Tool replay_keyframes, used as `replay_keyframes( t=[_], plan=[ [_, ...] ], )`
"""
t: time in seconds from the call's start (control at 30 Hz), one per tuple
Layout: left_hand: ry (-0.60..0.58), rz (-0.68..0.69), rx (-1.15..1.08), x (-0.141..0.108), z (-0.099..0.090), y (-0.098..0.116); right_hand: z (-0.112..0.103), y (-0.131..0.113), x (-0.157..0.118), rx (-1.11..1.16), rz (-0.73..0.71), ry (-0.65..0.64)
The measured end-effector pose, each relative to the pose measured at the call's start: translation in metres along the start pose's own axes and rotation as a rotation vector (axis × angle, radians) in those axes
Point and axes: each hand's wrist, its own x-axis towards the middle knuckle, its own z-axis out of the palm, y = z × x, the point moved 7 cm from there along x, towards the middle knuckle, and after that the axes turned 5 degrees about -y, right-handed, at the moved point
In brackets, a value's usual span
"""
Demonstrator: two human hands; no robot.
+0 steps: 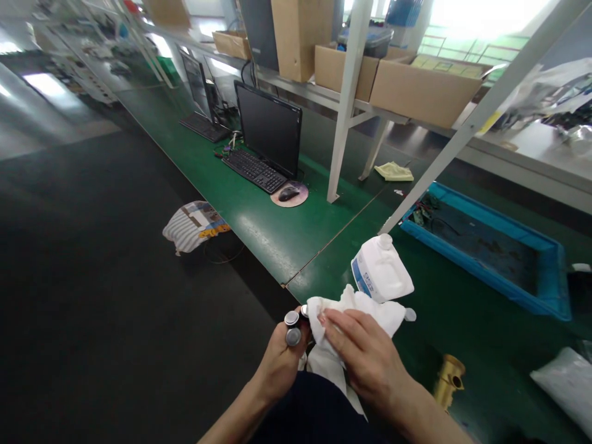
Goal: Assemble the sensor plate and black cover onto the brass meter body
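Note:
Several dark cylinders with round silver ends (293, 327) are bunched together in my left hand (280, 361), whose fingers wrap round them. My right hand (367, 354) is closed on a white cloth (386, 313) and presses it against the cylinders from the right. Part of the cloth hangs down between my hands. Just beyond the cloth, a white plastic jug (386, 271) with a blue label rests on the green bench. A brass fitting (448, 377) is on the bench to the right of my right hand.
A blue tray (481, 262) lies at the right, below a shelf with cardboard boxes (419, 89). Shelf posts (346, 105) rise from the bench (259, 228). A monitor (271, 126), keyboard (254, 169) and mouse (288, 193) are further left. A striped sack (187, 228) is beside the bench.

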Motion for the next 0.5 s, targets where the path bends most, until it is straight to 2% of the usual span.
replay_keyframes(
  t=[0.13, 0.23, 0.3, 0.4, 0.5],
  plan=[
    [0.105, -0.106, -0.17, 0.001, -0.003, -0.02, 0.002, 0.001, -0.005, 0.007, 0.049, 0.058],
    [0.105, -0.089, -0.18, 0.003, -0.003, -0.019, 0.011, 0.004, -0.01, 0.061, 0.024, 0.065],
    [0.151, -0.04, -0.164, 0.005, -0.007, -0.012, 0.018, 0.021, -0.013, 0.154, 0.169, 0.073],
    [0.276, 0.02, 0.063, 0.011, -0.018, 0.0, 0.027, 0.048, -0.018, 0.517, 0.492, 0.176],
    [0.338, -0.033, 0.316, 0.022, -0.019, -0.006, 0.034, 0.049, -0.013, 0.862, 0.628, 0.274]
  ],
)
